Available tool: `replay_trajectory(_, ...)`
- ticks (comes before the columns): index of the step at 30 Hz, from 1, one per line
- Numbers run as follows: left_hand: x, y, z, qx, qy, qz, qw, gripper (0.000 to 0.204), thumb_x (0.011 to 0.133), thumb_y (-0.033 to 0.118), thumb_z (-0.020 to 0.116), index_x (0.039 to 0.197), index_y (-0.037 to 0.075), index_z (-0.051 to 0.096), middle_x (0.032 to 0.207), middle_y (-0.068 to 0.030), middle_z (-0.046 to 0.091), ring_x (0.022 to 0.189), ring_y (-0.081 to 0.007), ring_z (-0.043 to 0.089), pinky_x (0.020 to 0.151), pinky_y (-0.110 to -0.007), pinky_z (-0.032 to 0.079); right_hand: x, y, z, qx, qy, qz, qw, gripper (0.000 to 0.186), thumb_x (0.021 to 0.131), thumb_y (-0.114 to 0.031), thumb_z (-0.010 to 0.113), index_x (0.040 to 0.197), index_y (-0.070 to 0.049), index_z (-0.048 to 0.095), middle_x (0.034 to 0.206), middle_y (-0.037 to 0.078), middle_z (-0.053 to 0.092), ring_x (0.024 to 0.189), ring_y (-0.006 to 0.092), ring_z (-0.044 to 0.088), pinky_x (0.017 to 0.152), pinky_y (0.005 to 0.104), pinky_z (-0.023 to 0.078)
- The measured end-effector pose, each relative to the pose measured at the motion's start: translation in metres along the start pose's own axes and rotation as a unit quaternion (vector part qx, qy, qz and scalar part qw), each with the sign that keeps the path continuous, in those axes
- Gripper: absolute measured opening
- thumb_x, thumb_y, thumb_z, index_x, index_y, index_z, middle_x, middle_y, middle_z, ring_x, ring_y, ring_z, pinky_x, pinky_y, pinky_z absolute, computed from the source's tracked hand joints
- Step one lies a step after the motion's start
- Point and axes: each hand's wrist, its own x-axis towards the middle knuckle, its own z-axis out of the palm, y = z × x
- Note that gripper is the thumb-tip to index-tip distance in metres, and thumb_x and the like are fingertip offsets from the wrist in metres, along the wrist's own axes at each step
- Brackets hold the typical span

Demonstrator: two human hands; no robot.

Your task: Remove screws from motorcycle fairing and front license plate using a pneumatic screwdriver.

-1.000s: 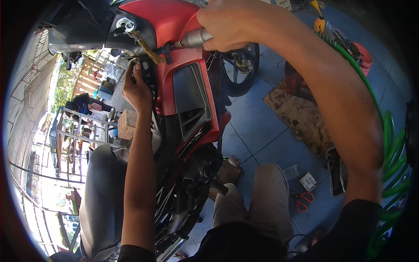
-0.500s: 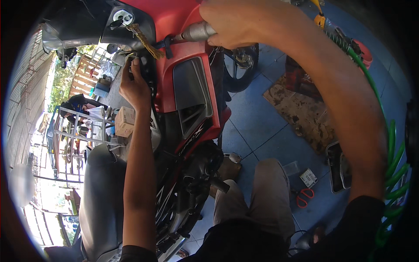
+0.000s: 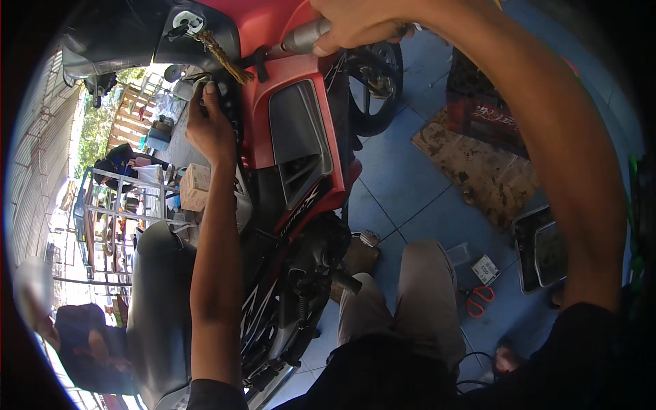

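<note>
My right hand (image 3: 359, 24) grips a silver power tool (image 3: 303, 35), its nose at a black strap (image 3: 261, 63) on the red fairing (image 3: 280, 17) of a motorcycle. My left hand (image 3: 210, 126) is lower and left, fingertips pinched at the edge of the black inner panel, on something small I cannot make out. Above them, a key (image 3: 176, 31) with a frayed braided cord (image 3: 222, 58) sits in the ignition. A grey-black side vent (image 3: 297, 123) is set in the fairing below the tool, and the black seat (image 3: 157, 307) runs along the left of my left forearm.
A person (image 3: 92, 342) is at lower left. A carton (image 3: 195, 184) and metal racks (image 3: 123, 205) stand behind the motorcycle. On the tiled floor lie stained cardboard (image 3: 451, 167), red scissors (image 3: 480, 301), a small box (image 3: 486, 270) and a metal tray (image 3: 533, 249), right of the wheel (image 3: 386, 96).
The scene has shifted upward in view. My hands keep their places on the motorcycle, while my right forearm has swung rightward. A person has come into view at lower left.
</note>
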Motion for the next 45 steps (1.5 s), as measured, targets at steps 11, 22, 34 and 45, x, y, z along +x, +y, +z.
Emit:
replay_trajectory(11, -0.003, 0.004, 0.003, -0.039, 0.017, -0.011, 0.999, 0.041, 0.097, 0.04, 0.064, 0.111, 0.003, 0.072, 0.087, -0.0169, 0.073, 0.076, -0.0284, 0.07, 0.07, -0.04, 0.052, -0.006, 0.004, 0.006, 0.028, 0.024, 0.024, 0.999, 0.048, 0.083, -0.038, 0.069, 0.09, 0.009, 0.071, 0.091, 0.027, 0.071, 0.09, 0.0391, 0.069, 0.08, 0.046, 0.054)
replay_trajectory(22, -0.029, 0.032, -0.014, -0.039, -0.016, 0.027, 0.999, 0.039, 0.088, 0.042, 0.074, 0.094, 0.004, 0.071, 0.076, -0.013, 0.069, 0.066, -0.0296, 0.067, 0.061, -0.04, 0.051, -0.003, 0.002, 0.011, 0.025, 0.07, 0.035, 0.997, 0.052, 0.083, -0.041, 0.074, 0.108, 0.005, 0.068, 0.096, 0.028, 0.069, 0.093, 0.0425, 0.068, 0.08, 0.0469, 0.055)
replay_trajectory(34, -0.017, 0.07, 0.008, -0.05, -0.144, -0.054, 0.987, 0.033, 0.089, 0.033, 0.071, 0.093, 0.001, 0.064, 0.077, -0.0222, 0.069, 0.075, -0.043, 0.068, 0.068, -0.053, 0.053, -0.005, -0.019, 0.007, 0.056, 0.019, 0.116, 0.991, 0.06, 0.084, -0.042, 0.074, 0.122, 0.003, 0.063, 0.108, 0.03, 0.067, 0.104, 0.0442, 0.065, 0.09, 0.0488, 0.052)
replay_trajectory(45, -0.023, 0.065, 0.02, -0.202, -0.129, -0.065, 0.969, 0.026, 0.091, 0.022, 0.07, 0.088, -0.001, 0.057, 0.072, -0.0225, 0.064, 0.066, -0.042, 0.064, 0.06, -0.048, 0.048, -0.004, -0.014, 0.011, 0.061, 0.027, 0.124, 0.99, 0.054, 0.083, -0.04, 0.073, 0.113, 0.004, 0.065, 0.102, 0.028, 0.068, 0.097, 0.0441, 0.066, 0.084, 0.0474, 0.052)
